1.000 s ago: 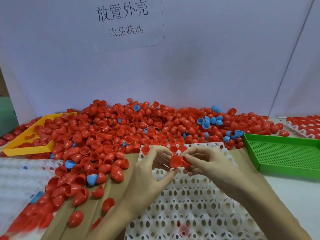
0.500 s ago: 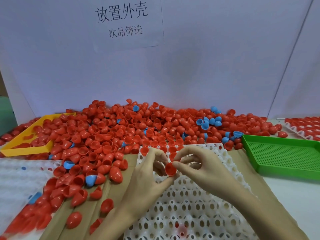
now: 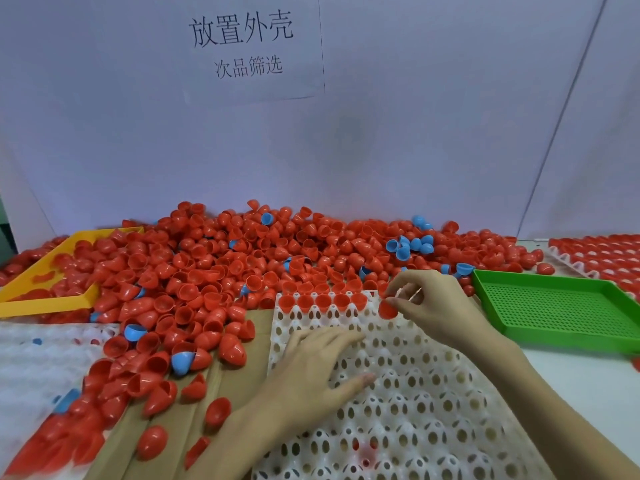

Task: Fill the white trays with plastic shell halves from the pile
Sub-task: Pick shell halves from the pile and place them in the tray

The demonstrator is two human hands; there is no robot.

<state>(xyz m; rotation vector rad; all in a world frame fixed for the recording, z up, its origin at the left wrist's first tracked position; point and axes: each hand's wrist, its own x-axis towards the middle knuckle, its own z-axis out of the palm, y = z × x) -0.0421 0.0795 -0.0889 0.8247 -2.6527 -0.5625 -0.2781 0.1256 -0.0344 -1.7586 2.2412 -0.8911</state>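
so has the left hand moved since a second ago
Yes. The left hand has left the red shell half that the right hand pinches, dropping toward the camera to lie flat on the white tray.

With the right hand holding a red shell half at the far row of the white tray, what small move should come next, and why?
Probably lower the red shell half into the next free pocket at the right end of the white tray's far row. The right hand pinches it just above that spot, five red halves already sit in the row, and the left hand lies flat on the tray, seemingly steadying it.
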